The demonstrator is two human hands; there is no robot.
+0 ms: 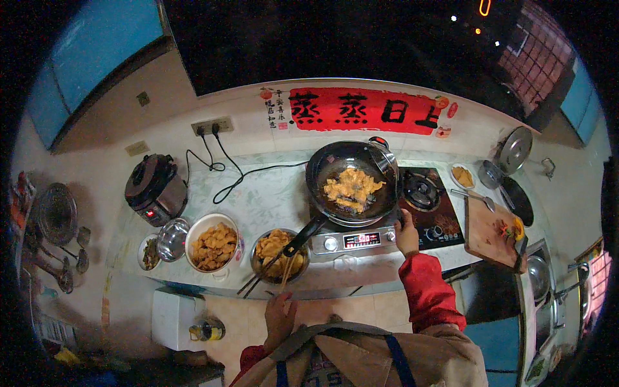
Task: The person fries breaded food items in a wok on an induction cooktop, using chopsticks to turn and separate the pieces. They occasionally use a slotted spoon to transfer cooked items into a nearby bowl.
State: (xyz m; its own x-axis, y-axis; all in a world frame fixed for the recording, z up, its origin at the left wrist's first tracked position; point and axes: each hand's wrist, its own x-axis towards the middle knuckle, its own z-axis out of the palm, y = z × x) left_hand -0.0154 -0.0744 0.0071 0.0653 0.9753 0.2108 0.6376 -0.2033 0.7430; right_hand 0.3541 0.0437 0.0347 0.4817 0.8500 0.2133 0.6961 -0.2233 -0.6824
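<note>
My left hand (280, 317) grips pale wooden chopsticks (288, 271) in front of the counter. Their tips reach over a metal bowl (306, 265) of fried, battered pieces (275, 246). Dark chopsticks (251, 283) stick out over that bowl's near edge. A black wok (316, 169) sits on an induction cooker (320, 245) with a lit display; golden pieces (352, 188) lie in oil inside it. The wok's long handle (305, 234) points toward the metal bowl. My right hand (407, 234) is at the cooker's right front corner, beside a dark handle; whether it grips anything is unclear.
Left of the metal bowl stand a white pot (191, 259) of fried pieces, a steel bowl (173, 239) and an electric pressure cooker (157, 191). To the right are a second hob (447, 213) and a cutting board (483, 232) holding a knife (521, 251). Cords (242, 175) cross the counter.
</note>
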